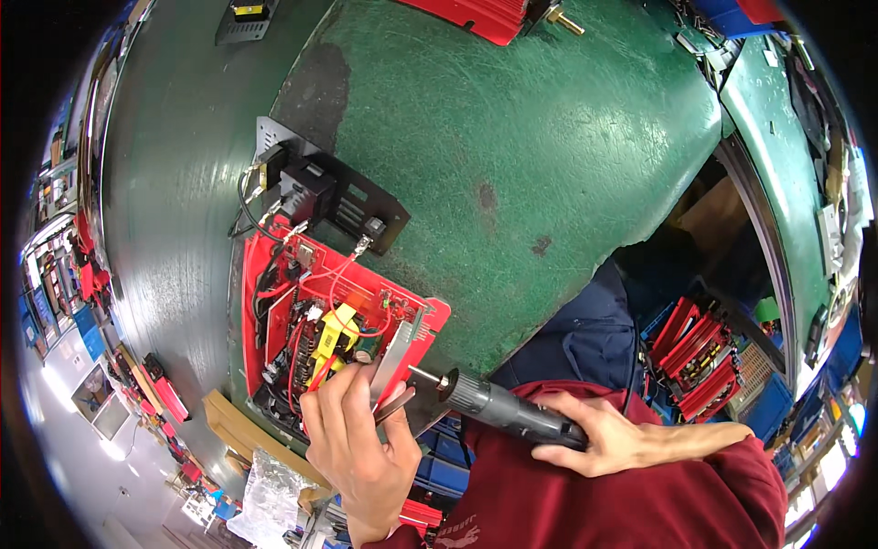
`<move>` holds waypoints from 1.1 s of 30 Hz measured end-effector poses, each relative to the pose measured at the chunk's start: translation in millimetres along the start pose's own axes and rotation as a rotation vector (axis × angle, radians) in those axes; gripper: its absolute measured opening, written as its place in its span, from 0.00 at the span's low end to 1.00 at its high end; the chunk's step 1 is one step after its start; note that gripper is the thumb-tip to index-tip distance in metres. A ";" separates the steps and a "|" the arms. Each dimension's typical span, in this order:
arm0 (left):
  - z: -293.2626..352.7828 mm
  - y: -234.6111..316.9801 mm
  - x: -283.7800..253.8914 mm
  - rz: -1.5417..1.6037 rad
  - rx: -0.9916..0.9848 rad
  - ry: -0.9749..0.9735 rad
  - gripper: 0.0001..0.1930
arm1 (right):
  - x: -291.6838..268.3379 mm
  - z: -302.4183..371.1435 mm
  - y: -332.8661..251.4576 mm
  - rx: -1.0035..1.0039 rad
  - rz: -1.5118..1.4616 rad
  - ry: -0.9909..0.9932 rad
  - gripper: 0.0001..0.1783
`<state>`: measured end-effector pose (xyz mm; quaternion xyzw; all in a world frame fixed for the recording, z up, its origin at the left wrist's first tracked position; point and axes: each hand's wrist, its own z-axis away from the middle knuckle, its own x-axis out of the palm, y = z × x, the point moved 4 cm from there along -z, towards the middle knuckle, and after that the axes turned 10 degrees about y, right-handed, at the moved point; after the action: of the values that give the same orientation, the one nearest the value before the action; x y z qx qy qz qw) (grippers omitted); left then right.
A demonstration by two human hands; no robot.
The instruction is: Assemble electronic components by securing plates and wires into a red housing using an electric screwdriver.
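My right hand [599, 435] is wrapped round a dark grey power screwdriver [512, 409]. The bit points left, close to a silver metal plate [395, 355] at the side of an open red metal housing [428, 320]. Inside the housing sit a yellow-wrapped transformer [331, 340], red and black wires and circuit parts. At the near edge, my left hand [361, 448] has its fingers bent against the housing, with a thin dark metal strip [395, 404] between thumb and fingers. A black end panel [366, 209] with a socket hangs by wires off the far end.
Another red housing [485, 16] with a brass terminal lies at the table's far edge. A metal panel with a yellow part [247, 14] is at far left. Beyond the green mat's [549, 137] right edge, a blue crate [773, 403] stands by several red housings [690, 352]. Cardboard [251, 435] leans near left.
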<state>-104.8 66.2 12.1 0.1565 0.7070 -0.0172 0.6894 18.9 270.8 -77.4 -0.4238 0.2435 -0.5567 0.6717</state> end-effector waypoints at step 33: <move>-5.6 -13.4 -1.1 0.068 0.030 0.064 0.16 | 31.9 -2.4 38.7 0.625 -1.163 -0.671 0.52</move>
<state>-113.6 54.6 10.9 0.1910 0.7226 0.0007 0.6644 46.3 240.5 -106.6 -0.4207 -0.4086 -0.7065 0.3961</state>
